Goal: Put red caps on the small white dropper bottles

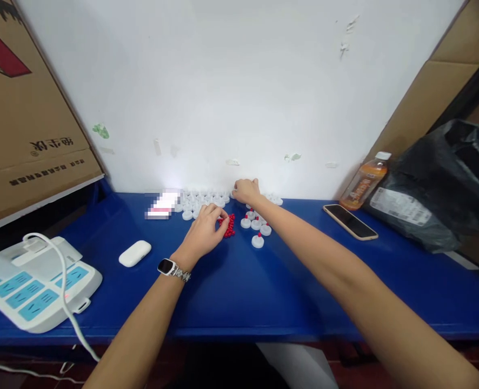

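Observation:
My left hand, a watch on its wrist, is curled at the left side of a small pile of tiny red caps. Its thumb and forefinger come together there; what they hold is too small to make out. Farther back, near the wall, my right hand bends down with closed fingers, and their tips are hidden. Many round white lids lie grouped behind my left hand. Under and beside my right forearm are several white lids with red tips, upright on the blue table.
A white power strip with a cable and a white oval case lie left. On the right are a phone, an orange drink bottle and a black plastic bag. Cardboard and a white wall bound the table.

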Action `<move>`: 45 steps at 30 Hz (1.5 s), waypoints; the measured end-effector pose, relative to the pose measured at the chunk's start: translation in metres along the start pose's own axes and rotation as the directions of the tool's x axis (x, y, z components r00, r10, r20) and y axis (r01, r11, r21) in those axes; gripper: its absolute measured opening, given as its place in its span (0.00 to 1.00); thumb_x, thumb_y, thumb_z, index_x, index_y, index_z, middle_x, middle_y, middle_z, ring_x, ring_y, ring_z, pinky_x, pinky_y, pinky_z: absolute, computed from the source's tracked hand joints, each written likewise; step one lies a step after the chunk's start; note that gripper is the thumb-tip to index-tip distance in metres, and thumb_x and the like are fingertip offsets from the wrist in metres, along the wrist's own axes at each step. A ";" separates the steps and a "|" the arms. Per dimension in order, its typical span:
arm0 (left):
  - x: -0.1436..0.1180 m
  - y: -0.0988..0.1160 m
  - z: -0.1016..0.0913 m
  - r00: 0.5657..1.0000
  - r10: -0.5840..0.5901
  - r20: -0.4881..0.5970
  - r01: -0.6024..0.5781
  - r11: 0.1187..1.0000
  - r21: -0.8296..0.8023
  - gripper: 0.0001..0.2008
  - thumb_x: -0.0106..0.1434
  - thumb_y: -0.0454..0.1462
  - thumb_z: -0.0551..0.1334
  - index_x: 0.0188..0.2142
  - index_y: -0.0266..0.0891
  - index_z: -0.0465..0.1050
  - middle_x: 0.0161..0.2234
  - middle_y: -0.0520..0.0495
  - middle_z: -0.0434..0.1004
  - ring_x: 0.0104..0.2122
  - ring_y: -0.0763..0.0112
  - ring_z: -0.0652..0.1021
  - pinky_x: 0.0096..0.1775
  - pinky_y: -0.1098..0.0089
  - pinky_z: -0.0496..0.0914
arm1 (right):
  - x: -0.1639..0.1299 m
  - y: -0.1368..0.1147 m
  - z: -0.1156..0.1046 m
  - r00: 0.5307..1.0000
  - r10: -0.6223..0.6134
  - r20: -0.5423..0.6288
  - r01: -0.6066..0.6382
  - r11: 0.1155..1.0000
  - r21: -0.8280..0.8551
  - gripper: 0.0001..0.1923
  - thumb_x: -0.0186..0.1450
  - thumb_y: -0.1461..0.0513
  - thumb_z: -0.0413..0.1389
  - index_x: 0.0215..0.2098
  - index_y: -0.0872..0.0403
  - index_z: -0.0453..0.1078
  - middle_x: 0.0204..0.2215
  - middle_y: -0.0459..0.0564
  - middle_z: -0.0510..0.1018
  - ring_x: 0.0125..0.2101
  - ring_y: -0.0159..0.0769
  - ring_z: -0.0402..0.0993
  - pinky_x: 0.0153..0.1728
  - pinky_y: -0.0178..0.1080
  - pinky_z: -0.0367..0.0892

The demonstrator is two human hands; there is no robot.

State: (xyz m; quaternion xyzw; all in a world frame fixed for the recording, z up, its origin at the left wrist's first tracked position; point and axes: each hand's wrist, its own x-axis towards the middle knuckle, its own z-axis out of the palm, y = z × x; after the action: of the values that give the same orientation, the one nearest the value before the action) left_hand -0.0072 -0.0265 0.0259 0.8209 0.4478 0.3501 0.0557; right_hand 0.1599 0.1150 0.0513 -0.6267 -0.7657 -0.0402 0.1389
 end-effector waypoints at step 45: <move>-0.003 0.000 0.002 0.982 -0.082 0.172 0.118 0.970 -0.212 0.10 0.70 0.43 0.53 0.42 0.40 0.66 0.30 0.51 0.72 0.28 0.68 0.72 0.32 0.69 0.63 | -0.128 -0.002 -0.026 0.994 -0.106 -0.036 0.080 0.446 0.891 0.09 0.63 0.58 0.58 0.34 0.56 0.77 0.28 0.49 0.81 0.28 0.32 0.74 0.30 0.35 0.65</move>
State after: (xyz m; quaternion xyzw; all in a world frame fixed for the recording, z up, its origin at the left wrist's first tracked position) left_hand -0.0067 -0.0283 0.0224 0.8117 0.4409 0.3266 0.2004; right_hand 0.1847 -0.0125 0.0424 -0.4190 -0.7080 0.3667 0.4345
